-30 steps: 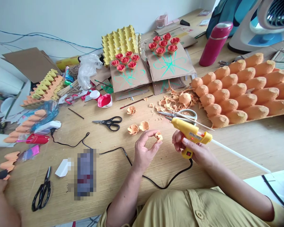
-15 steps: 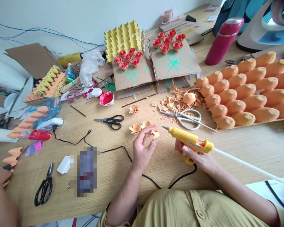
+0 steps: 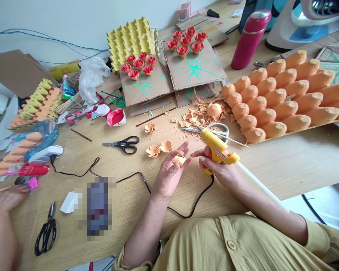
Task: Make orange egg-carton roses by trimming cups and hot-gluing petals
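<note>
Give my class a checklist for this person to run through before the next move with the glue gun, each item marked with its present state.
1. Glue gun held: ok, gripped in the right hand.
2. Orange piece held: ok, in the left hand.
3. Nozzle clear of the left hand: ok, apart and pointing away.
4. Glue stick loaded: ok, it sticks out of the gun's back.
5. Cord free: not ok, I'd say; it runs behind the left forearm and might snag.
6. Nozzle hot: cannot tell.
</note>
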### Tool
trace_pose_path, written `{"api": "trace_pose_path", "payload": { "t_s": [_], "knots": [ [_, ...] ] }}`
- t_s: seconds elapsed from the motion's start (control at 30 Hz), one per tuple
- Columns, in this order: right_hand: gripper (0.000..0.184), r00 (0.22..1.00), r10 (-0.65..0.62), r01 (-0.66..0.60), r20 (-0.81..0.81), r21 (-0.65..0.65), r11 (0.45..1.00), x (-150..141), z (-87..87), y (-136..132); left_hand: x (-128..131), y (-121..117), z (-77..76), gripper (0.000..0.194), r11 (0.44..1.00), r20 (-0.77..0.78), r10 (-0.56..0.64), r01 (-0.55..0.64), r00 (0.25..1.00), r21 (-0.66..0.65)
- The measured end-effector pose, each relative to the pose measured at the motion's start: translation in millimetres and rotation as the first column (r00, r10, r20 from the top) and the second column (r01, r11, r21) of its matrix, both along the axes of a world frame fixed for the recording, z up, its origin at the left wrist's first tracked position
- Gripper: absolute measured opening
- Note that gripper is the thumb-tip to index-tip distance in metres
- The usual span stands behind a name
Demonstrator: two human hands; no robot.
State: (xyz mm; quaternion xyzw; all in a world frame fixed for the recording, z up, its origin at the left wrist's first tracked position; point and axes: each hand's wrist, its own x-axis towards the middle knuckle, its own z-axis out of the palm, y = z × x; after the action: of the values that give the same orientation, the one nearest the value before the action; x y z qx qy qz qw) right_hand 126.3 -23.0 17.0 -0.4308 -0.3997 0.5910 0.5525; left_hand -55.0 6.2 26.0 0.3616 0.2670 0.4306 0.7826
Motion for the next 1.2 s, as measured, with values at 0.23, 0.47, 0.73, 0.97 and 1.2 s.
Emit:
{"api": "trace_pose_path", "payload": {
  "t_s": [0.23,0.47,0.73,0.97,1.2],
  "knots": [
    [0.029,0.983,0.106,-0.109,-0.153,-0.008,0.994,-15,-6.2,0,10,-7,-7.7,0.030,0.994,-0.104,0.005,0.006,0.995,0.107],
    [0.039,0.977,0.153,-0.161,-0.146,-0.045,0.986,-10,-6.2,1,11,-7,-7.3,0.033,0.983,-0.184,0.088,-0.055,0.979,0.177],
    [0.032,0.993,-0.056,0.056,-0.102,-0.006,0.998,9,-5.4,1,-19,18,-5.9,0.035,0.916,-0.136,0.369,-0.335,0.919,0.220],
    [0.032,0.998,-0.030,0.028,-0.059,-0.019,0.999,2,-1.6,0,-13,12,-8.8,0.035,0.933,-0.188,0.313,-0.263,0.931,0.247],
    [0.039,0.969,0.147,-0.155,-0.199,-0.024,0.988,-13,-8.5,0,15,-9,-10.1,0.026,0.896,-0.341,0.272,-0.108,0.900,0.430]
  ]
}}
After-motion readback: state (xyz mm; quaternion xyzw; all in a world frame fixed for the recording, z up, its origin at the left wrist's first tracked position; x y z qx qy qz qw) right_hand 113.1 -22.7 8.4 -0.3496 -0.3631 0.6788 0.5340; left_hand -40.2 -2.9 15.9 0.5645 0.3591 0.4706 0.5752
